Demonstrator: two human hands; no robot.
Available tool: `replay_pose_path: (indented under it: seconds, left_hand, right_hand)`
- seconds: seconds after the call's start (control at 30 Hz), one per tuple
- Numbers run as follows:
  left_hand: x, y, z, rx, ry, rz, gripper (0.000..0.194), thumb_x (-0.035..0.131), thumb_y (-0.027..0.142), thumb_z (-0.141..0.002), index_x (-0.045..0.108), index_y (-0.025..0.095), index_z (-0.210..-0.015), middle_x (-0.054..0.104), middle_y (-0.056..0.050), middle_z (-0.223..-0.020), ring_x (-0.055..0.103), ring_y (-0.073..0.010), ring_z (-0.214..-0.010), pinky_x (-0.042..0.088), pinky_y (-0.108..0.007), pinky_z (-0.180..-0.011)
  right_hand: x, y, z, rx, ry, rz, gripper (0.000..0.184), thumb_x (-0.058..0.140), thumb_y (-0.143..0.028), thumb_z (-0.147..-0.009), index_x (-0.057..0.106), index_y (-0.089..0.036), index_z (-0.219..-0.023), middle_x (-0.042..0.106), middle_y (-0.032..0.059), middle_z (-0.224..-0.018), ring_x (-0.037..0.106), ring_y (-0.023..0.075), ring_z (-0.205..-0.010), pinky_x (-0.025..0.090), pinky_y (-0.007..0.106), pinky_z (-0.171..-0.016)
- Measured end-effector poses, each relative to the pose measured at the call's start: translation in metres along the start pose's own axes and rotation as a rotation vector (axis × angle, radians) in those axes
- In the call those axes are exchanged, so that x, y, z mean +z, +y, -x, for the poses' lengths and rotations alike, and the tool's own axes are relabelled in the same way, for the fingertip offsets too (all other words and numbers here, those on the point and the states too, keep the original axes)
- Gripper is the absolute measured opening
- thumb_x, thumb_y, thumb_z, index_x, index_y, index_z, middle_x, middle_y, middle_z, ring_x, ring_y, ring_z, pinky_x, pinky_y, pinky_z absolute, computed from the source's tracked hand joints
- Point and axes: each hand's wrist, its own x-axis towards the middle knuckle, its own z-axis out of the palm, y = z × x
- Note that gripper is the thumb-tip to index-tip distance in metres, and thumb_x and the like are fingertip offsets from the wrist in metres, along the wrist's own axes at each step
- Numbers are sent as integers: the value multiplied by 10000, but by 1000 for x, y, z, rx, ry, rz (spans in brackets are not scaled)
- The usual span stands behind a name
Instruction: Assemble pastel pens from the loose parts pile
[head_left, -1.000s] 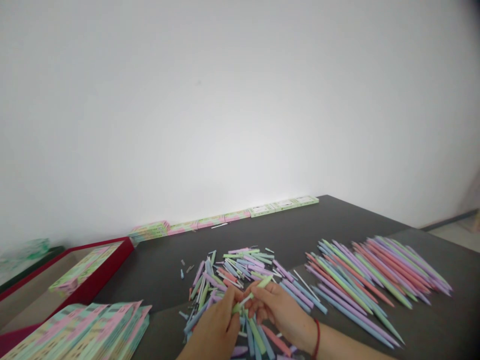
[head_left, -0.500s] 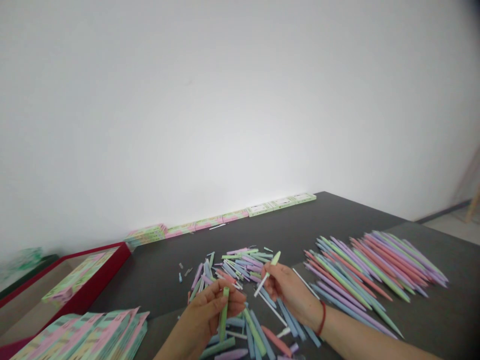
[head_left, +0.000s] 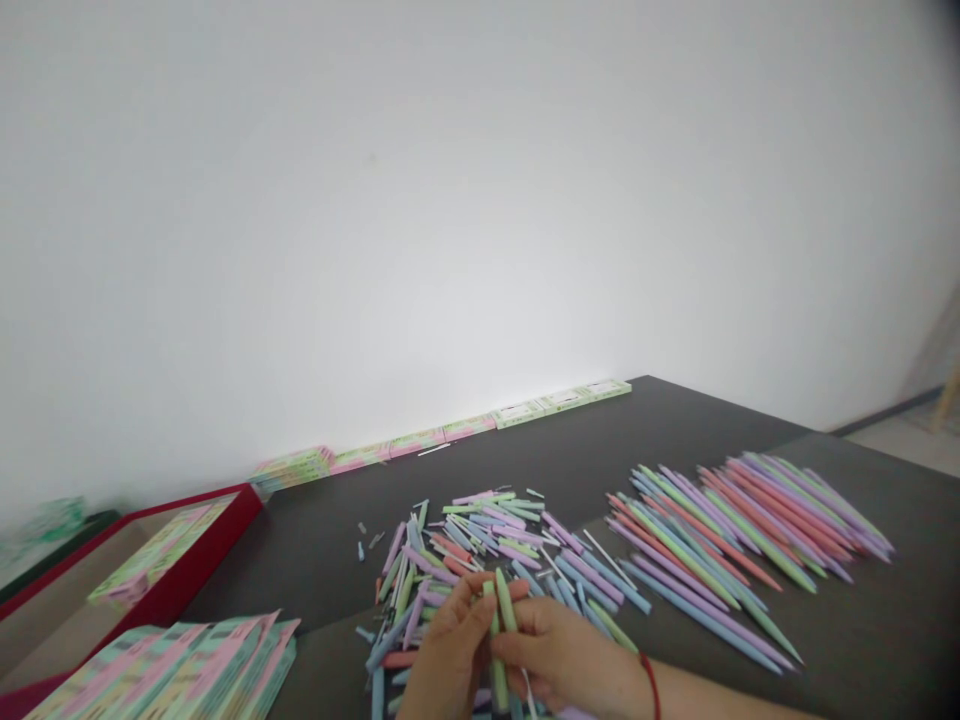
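My left hand [head_left: 448, 655] and my right hand [head_left: 570, 662] meet low in the middle of the view, over a loose heap of pastel pen parts [head_left: 480, 540]. Both pinch green pen pieces [head_left: 501, 612] that stand side by side between the fingers. My right wrist wears a red band [head_left: 651, 680]. Which hand holds which green piece is hard to tell apart.
The dark table [head_left: 570, 450] carries a neat row of assembled pastel pens [head_left: 735, 540] at the right. A fanned stack of pink and green cards [head_left: 172, 670] lies at the lower left, beside a red-edged tray [head_left: 187, 560]. Flat boxes [head_left: 450, 430] line the wall.
My hands had parted, the left with a green barrel and the right with a white-stemmed green piece; now they are back together low over the heap with the green pieces side by side.
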Motion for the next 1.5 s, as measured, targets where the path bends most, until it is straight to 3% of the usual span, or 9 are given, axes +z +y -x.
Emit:
replay_pose_path:
  seconds: [0.2, 0.3, 0.4, 0.57, 0.77, 1.1, 1.23, 1.37, 1.5]
  left_hand:
    - [-17, 7, -1, 76, -13, -290, 321, 559, 283, -746, 595, 175, -1046, 660, -87, -1040, 591, -233, -1032, 478, -325, -813]
    - [-24, 12, 0, 76, -89, -569, 439, 452, 134, -678, 564, 180, -1100, 672, -54, -941, 635, -179, -785, 483, -302, -712]
    - [-20, 13, 5, 207, -156, -896, 556, 423, 60, -613, 545, 205, -1136, 661, -31, -935, 594, -139, -663, 439, -242, -584]
    - [-10, 15, 12, 476, -164, -1145, 499, 466, 41, -652, 572, 223, -1104, 601, -71, -1152, 556, -217, -1024, 449, -290, -806]
    - [-12, 16, 11, 442, -30, -1135, 383, 467, 83, -711, 555, 218, -1058, 615, -10, -826, 524, -121, -545, 426, -231, -508]
    - [-8, 23, 13, 603, -154, -1273, 130, 518, 223, -829, 644, 233, -856, 625, -47, -833, 583, -195, -751, 440, -281, -700]
    - [-13, 32, 7, 560, 18, -1188, 150, 502, 310, -845, 625, 224, -847, 632, -33, -797, 571, -192, -705, 421, -264, -627]
    - [-20, 34, -8, 440, 81, -1119, 224, 465, 386, -854, 597, 206, -837, 582, 2, -691, 536, -175, -621, 392, -249, -543]
    - [-14, 30, -18, 501, 5, -1325, 193, 458, 329, -862, 596, 200, -823, 594, -14, -747, 547, -183, -692, 396, -274, -635]
  right_hand:
    - [-16, -6, -1, 325, -112, -855, 172, 548, -214, -788, 509, -114, -654, 454, -62, -460, 270, -17, -301, 77, 80, -292]
    - [-23, -5, -2, 433, -182, -1044, 194, 501, -198, -822, 513, -89, -662, 471, -39, -475, 321, -16, -309, 83, 64, -290]
    - [-24, -4, -1, 450, -181, -1098, 190, 445, -170, -849, 525, -79, -703, 486, -32, -480, 328, -16, -303, 87, 55, -289]
    - [-26, -7, -1, 423, -157, -1017, 249, 377, -172, -872, 546, -64, -725, 464, -39, -458, 285, -16, -280, 65, 65, -277]
    - [-40, -4, -5, 362, -124, -964, 253, 390, -194, -880, 561, -68, -742, 452, -43, -467, 247, -10, -277, 71, 79, -273]
    - [-20, 3, -4, 360, -50, -875, 314, 411, -247, -916, 538, -90, -676, 454, -42, -462, 293, -11, -293, 89, 77, -292]
    - [-32, 2, -5, 325, -56, -754, 358, 358, -279, -932, 595, -71, -763, 431, -57, -451, 220, -4, -289, 68, 98, -294]
    - [-44, -2, -5, 127, 78, -489, 302, 413, -282, -885, 620, -86, -786, 467, -52, -472, 198, 4, -309, 65, 126, -311]
    - [-42, -5, -5, -52, 213, -239, 282, 505, -385, -820, 616, -127, -832, 477, -75, -465, 192, 14, -306, 74, 155, -318]
